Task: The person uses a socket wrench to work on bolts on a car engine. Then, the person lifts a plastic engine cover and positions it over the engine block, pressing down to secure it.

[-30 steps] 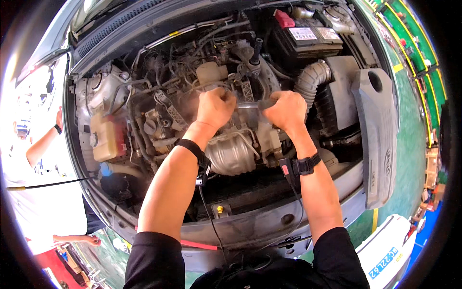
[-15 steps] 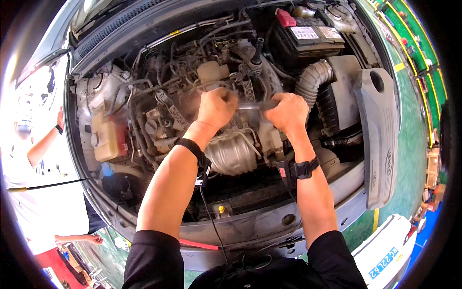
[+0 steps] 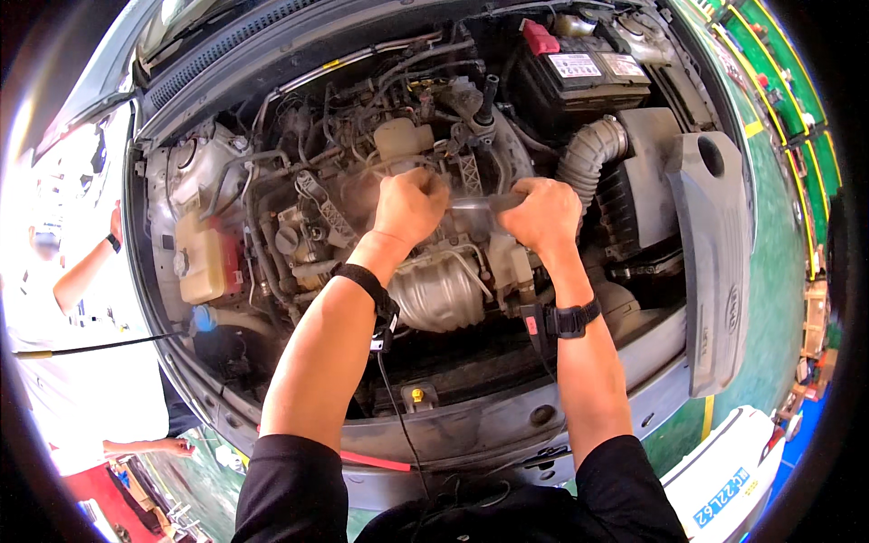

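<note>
One silver rod [image 3: 471, 204] spans left grip [image 3: 411, 206] to right grip [image 3: 543, 214].

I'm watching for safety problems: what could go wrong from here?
If the shiny silver metal rod between the bare left hand and bare right hand slips, either hand might strike the bulging silver metal shield nearby. The thin black cable hanging below the black strap on the left wrist could snag.

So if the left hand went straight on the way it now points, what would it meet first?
Probably the beige plastic part just beyond the knuckles of the left hand. Depth is unclear from this one view, so it might pass above it.
</note>
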A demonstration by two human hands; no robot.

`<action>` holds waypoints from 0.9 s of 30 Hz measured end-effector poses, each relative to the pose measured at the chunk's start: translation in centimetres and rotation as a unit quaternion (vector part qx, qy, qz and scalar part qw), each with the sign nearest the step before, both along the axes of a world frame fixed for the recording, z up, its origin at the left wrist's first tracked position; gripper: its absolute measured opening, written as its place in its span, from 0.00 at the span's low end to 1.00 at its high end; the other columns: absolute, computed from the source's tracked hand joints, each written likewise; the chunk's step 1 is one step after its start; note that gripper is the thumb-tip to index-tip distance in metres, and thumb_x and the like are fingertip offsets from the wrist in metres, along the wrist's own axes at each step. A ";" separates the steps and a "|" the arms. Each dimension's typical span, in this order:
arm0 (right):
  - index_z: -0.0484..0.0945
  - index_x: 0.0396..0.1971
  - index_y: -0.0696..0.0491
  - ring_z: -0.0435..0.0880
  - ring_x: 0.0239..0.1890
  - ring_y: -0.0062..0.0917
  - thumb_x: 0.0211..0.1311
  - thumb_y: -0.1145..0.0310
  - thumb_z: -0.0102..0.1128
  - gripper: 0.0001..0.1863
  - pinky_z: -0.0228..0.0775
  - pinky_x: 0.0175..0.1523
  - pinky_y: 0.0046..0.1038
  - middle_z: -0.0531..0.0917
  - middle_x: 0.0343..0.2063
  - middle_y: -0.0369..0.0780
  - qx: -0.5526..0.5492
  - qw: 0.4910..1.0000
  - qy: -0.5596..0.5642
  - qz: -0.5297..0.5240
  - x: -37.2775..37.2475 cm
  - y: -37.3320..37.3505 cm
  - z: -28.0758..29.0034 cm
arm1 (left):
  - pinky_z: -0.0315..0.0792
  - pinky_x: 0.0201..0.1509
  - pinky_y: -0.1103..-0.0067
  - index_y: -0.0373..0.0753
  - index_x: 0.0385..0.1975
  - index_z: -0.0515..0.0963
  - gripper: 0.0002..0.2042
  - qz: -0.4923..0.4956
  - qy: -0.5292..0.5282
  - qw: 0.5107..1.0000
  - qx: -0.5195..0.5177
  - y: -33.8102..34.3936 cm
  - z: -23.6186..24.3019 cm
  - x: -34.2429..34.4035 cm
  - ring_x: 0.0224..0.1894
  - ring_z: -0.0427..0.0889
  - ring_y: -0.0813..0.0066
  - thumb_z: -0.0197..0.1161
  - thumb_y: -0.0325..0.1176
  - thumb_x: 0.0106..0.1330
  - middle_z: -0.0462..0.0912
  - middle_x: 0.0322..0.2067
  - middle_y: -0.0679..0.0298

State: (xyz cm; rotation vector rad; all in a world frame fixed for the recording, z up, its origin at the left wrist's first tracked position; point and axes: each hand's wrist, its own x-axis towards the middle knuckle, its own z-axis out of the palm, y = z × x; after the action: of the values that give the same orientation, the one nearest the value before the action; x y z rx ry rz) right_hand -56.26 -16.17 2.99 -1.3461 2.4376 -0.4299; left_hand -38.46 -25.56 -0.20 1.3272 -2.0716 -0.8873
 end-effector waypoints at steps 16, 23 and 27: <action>0.88 0.29 0.46 0.85 0.38 0.43 0.35 0.62 0.62 0.16 0.77 0.46 0.36 0.86 0.30 0.46 -0.028 1.000 0.005 0.007 -0.3 0.2 -0.7 | 0.69 0.24 0.69 0.29 0.17 0.74 0.15 -0.003 0.016 0.999 -0.049 0.1 -0.8 -0.2 0.14 0.70 0.61 0.63 0.34 0.61 0.76 0.15 0.50; 0.88 0.31 0.46 0.85 0.39 0.42 0.35 0.62 0.61 0.17 0.77 0.47 0.35 0.86 0.32 0.46 -0.012 1.000 0.016 0.024 -0.4 0.1 -0.2 | 0.73 0.30 0.66 0.30 0.20 0.77 0.13 -0.011 0.021 0.999 -0.038 -0.4 -2.0 0.0 0.23 0.77 0.51 0.61 0.34 0.61 0.78 0.19 0.46; 0.88 0.30 0.46 0.85 0.39 0.43 0.35 0.63 0.61 0.17 0.77 0.47 0.35 0.86 0.31 0.46 -0.027 0.999 0.023 0.020 -0.1 0.4 -0.2 | 0.69 0.23 0.72 0.30 0.16 0.72 0.15 -0.017 0.018 0.998 -0.058 -0.4 -2.2 0.2 0.15 0.72 0.70 0.61 0.32 0.63 0.77 0.15 0.52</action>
State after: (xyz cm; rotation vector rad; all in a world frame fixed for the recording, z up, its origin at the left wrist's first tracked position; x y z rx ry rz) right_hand -56.37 -15.80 2.76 -1.4390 2.4485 -0.4620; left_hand -38.24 -25.93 -2.37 1.2107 -2.0911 -0.7871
